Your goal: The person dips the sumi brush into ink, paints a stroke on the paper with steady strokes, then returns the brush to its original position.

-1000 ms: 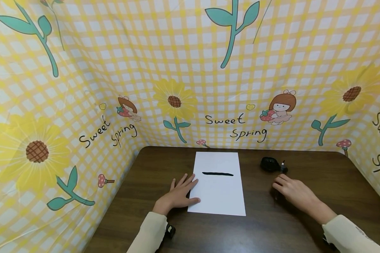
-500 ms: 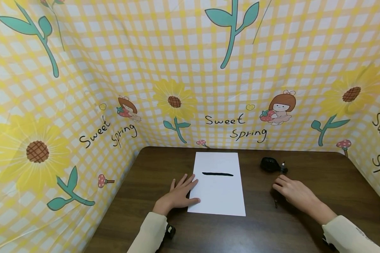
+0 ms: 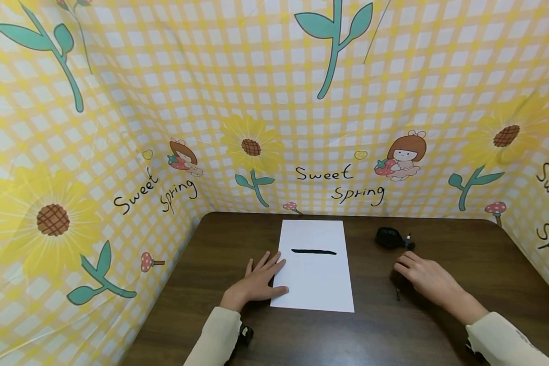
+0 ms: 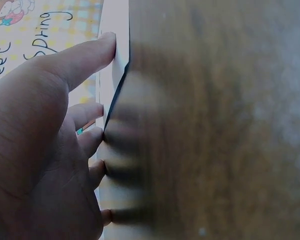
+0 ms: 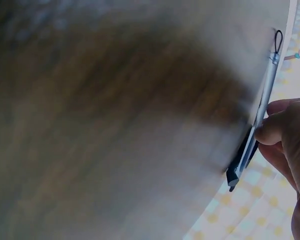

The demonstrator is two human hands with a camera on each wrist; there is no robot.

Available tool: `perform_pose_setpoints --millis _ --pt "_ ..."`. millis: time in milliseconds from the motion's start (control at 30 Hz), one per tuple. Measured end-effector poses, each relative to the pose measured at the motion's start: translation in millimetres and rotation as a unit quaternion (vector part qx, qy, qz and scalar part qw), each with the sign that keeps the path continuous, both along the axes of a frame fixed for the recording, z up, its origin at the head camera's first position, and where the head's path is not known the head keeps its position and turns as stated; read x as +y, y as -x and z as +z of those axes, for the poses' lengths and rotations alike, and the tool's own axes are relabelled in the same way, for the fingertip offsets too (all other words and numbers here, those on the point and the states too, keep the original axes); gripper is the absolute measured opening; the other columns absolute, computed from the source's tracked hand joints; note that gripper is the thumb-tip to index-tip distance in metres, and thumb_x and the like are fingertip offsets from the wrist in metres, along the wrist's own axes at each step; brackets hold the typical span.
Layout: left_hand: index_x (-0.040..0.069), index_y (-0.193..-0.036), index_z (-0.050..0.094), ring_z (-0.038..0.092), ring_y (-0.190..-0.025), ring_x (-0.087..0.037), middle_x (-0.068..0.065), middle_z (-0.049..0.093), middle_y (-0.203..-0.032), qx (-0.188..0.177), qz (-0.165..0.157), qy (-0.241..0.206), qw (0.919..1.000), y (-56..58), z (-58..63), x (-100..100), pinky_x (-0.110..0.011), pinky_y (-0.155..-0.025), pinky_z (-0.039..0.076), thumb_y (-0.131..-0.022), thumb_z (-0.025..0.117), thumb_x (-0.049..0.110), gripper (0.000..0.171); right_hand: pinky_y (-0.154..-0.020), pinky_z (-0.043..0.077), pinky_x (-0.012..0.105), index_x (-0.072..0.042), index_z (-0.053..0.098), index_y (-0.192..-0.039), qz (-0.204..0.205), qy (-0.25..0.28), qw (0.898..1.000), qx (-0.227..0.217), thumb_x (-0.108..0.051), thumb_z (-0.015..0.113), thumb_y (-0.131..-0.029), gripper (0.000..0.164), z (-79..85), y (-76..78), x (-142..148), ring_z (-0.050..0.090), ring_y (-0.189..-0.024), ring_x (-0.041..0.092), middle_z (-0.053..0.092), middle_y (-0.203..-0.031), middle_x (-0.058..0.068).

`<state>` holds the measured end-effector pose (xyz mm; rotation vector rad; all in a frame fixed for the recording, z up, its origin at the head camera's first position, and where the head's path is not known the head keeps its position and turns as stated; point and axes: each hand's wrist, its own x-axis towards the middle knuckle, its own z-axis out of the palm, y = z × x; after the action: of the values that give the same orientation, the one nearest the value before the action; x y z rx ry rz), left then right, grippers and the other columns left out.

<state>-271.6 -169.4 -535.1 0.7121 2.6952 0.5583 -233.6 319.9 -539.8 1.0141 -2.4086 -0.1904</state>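
Note:
My left hand (image 3: pixel 257 283) lies spread on the left edge of a white sheet of paper (image 3: pixel 313 284), thumb and fingertips touching it. The left wrist view shows its straight fingers (image 4: pixel 85 55) along the paper's edge. A thick black stroke (image 3: pixel 313 251) crosses the upper part of the sheet. To the right, my right hand (image 3: pixel 423 277) pinches a slim writing brush (image 5: pixel 264 95) with a hanging loop. The brush's dark end lies at a black, rounded dish (image 3: pixel 389 238); its loop end points toward me. In the head view the hand hides most of the brush.
A dark brown wooden table (image 3: pixel 320 338) carries everything. Yellow checked cloth (image 3: pixel 274 101) with sunflowers and "Sweet Spring" lettering stands around its back and sides. Bare tabletop lies between the paper and the black dish.
The loop end of the brush shows more clearly below the right hand than one second ago. Both hands stay in nearly the same place; the whole view shifts very slightly.

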Motion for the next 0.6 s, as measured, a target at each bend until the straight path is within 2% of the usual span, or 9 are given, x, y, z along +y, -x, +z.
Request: perform_pose_setpoints --millis 133,300,500,600 --pt "0.020 -0.170 0.030 0.004 -0.168 -0.036 -0.003 0.014 -0.181 -0.003 -0.003 0.000 1.0000 0.7 -1.2 -0.9 -0.075 -0.127 -0.003 -0.101 0.062 0.062 0.087 -0.064 0.062 0.035 -0.006 0.074 -0.105 -0.001 0.025 1.000 0.000 0.011 0.094 -0.064 0.049 4.2 0.6 2.1 0.072 -0.102 0.032 0.073 -0.108 0.012" --pt "0.016 -0.170 0.031 0.004 -0.168 -0.040 -0.008 0.013 -0.181 -0.006 -0.012 -0.021 0.9997 0.1 -0.6 -1.3 -0.078 -0.125 -0.005 -0.101 0.062 0.061 0.088 -0.070 0.063 0.040 -0.004 0.076 -0.104 0.001 0.073 0.997 0.013 0.009 0.091 -0.064 0.045 10.8 0.0 6.8 0.072 -0.100 0.031 0.075 -0.105 0.011" --pt "0.015 -0.170 0.030 0.005 -0.168 -0.039 -0.008 0.010 -0.181 -0.014 -0.006 -0.028 0.9995 -0.3 5.2 -1.1 -0.077 -0.126 -0.005 -0.101 0.064 0.059 0.088 -0.065 0.060 0.042 -0.006 0.077 -0.102 -0.013 0.131 0.991 0.029 0.004 0.088 -0.067 0.038 21.3 -2.8 12.7 0.070 -0.096 0.029 0.075 -0.104 0.010" --pt "0.016 -0.170 0.030 0.007 -0.168 -0.038 -0.008 0.009 -0.181 -0.018 -0.001 -0.028 0.9994 1.2 8.8 -1.6 -0.077 -0.126 -0.002 -0.102 0.065 0.056 0.086 -0.064 0.059 0.043 -0.008 0.077 -0.101 -0.021 0.161 0.986 0.031 0.001 0.083 -0.074 0.029 26.1 -3.7 14.0 0.070 -0.096 0.029 0.075 -0.104 0.010"
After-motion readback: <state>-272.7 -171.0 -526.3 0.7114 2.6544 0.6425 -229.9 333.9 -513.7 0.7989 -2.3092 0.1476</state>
